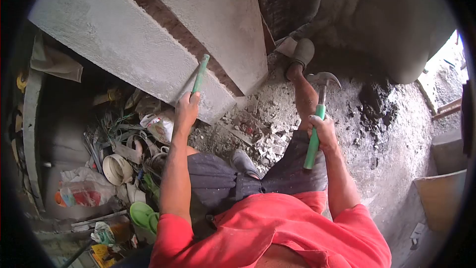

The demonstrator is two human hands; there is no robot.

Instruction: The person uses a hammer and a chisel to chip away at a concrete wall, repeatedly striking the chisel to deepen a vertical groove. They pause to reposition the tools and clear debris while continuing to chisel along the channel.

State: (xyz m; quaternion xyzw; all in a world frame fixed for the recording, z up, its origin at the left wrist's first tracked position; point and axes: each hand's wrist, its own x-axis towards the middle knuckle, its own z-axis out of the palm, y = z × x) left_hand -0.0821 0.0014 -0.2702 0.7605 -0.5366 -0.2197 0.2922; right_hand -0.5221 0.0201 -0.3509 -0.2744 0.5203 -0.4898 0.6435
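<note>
My left hand (186,111) is closed around a green chisel (201,73), a straight bar whose far end overlaps the long groove (173,32) in the grey concrete slab (114,44). The lower end of the bar is hidden in my fist. In my right hand (325,131) is a claw hammer (314,144), gripped partway along its green handle. Its metal head points away from me, above my right shin and apart from the chisel.
Broken concrete rubble (267,139) lies between my feet. To the left is clutter: a white plastic pot (117,169), a plastic bag (87,188) and green slippers (142,214). A dark wet patch (377,104) marks the floor at right, near a wooden board (440,196).
</note>
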